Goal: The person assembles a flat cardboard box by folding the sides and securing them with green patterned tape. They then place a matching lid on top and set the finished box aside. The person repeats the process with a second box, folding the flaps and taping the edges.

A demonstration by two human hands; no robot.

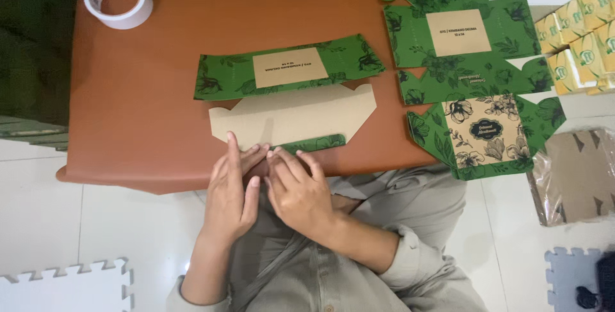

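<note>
A flat green floral cardboard box blank (291, 97) lies on the brown table (141, 107), its long axis left to right, plain inner side up. The left hand (229, 197) and right hand (300, 193) press open fingers on its near edge, grasping nothing.

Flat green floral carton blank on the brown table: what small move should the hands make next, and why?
Probably press the near edge flap down along its crease. Both hands, left hand and right hand, rest fingertips on the near edge of the flat green floral carton blank, whose kraft inner side faces up and looks only partly folded.
</note>
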